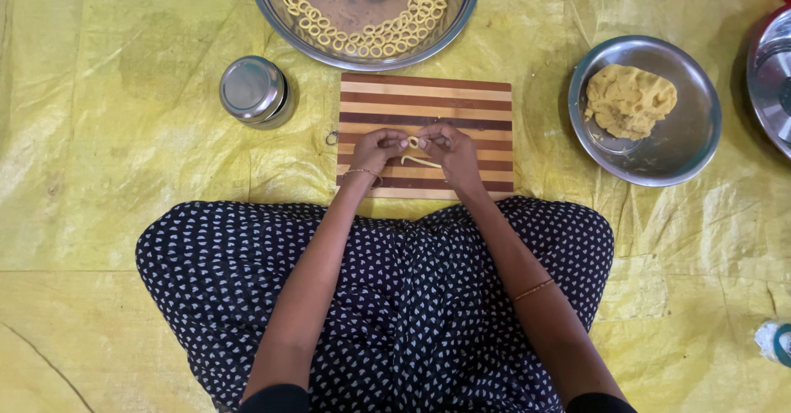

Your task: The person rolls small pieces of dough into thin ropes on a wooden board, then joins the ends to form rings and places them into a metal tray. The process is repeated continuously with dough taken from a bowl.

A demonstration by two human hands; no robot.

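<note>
1. The yellow floor sheet (124, 182) lies wrinkled under everything; a shift of the knees could tug it and slide the vessels standing on it
2. The large steel tray (268, 5) beyond the board holds rows of finished dough rings (375, 42) packed close, so a careless drop there could make soft rings stick or deform
3. The striped wooden board (461, 104) sits just in front of the lap, with a short dough strip (422, 162) lying loose on it below the hands
4. The steel bowl (684, 141) to the right holds a dough lump (630, 100); left uncovered, it may dry and crack when rolled
5. The left hand (375, 151) and right hand (451, 149) meet over the board, fingertips closed on a small dough ring (413, 142); too hard a pinch could tear the join
</note>
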